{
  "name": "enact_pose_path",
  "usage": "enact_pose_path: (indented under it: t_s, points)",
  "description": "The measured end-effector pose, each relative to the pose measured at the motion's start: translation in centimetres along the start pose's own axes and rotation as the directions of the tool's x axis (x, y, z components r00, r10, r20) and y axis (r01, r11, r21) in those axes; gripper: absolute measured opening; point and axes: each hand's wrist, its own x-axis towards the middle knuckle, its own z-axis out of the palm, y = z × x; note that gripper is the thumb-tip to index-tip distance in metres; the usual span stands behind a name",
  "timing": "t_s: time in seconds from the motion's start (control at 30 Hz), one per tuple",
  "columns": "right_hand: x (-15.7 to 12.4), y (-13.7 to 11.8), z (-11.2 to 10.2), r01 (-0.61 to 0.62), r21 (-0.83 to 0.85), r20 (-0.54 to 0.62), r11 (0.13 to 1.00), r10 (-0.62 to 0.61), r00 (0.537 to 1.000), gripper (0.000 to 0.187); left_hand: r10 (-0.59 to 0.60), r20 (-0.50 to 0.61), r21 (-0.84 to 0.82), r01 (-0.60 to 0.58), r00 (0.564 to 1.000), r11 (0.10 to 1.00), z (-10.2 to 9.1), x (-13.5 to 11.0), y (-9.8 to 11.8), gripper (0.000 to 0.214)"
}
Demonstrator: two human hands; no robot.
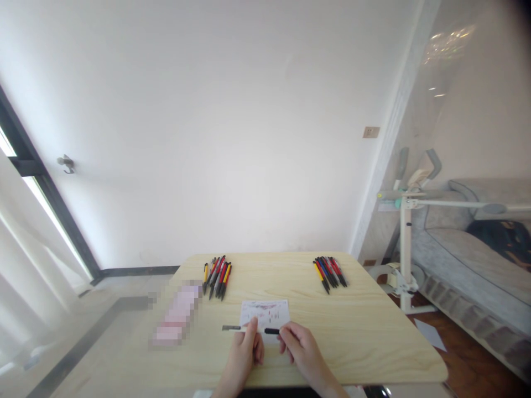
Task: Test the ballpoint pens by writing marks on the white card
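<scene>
My left hand [245, 348] is closed around the white middle of a pen [231, 328], which lies level across the front of the table. The pen's grey, dark-marked end sticks out to the left of my thumb. On the right, the fingertips of my right hand [302, 344] pinch the end of its black part [271, 331]. Whether that black part is a cap, and whether it sits fully on the barrel, I cannot tell. Just behind and beneath my hands is a white sheet of paper [265, 307] with dark and reddish pen marks, its near part partly covered.
On the pale wooden table [365, 331], several yellow, red and dark pens [218, 276] lie at the back left. Another bunch of pens [329, 272] is at the back right. A blurred pink item [178, 315] is by the left edge. Exercise equipment [406, 237] and a sofa [464, 249] stand right.
</scene>
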Motion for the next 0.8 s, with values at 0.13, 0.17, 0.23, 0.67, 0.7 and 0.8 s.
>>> enact_pose_path:
  t_s: [0.13,0.17,0.23,0.67,0.7,0.8]
  points:
    - [-0.12,-0.08,-0.06,0.003,0.005,0.003,1.000,-0.003,1.000,0.031,0.000,-0.006,0.006,0.000,1.000,1.000,0.02,-0.09,0.18,0.059]
    - [-0.13,-0.05,-0.07,0.001,0.006,0.004,1.000,-0.001,1.000,0.030,-0.001,-0.004,0.002,0.001,1.000,1.000,0.03,-0.09,0.19,0.059]
    - [-0.12,0.08,-0.08,-0.003,0.010,0.002,1.000,0.003,1.000,0.029,-0.003,0.002,-0.006,0.003,1.000,1.000,0.05,-0.10,0.22,0.058]
    - [0.12,0.46,-0.01,-0.015,0.057,-0.029,0.998,0.017,0.999,0.028,-0.019,0.017,-0.006,0.019,1.000,1.000,0.03,-0.06,0.08,0.058]
    - [0.14,0.50,-0.01,-0.018,0.062,-0.033,0.998,0.020,0.999,0.029,-0.020,0.019,-0.008,0.021,1.000,1.000,0.00,-0.05,0.06,0.058]
    - [0.18,0.62,0.02,-0.024,0.071,-0.043,0.997,0.027,0.999,0.030,-0.027,0.017,-0.005,0.027,0.999,1.000,-0.01,-0.05,0.11,0.057]
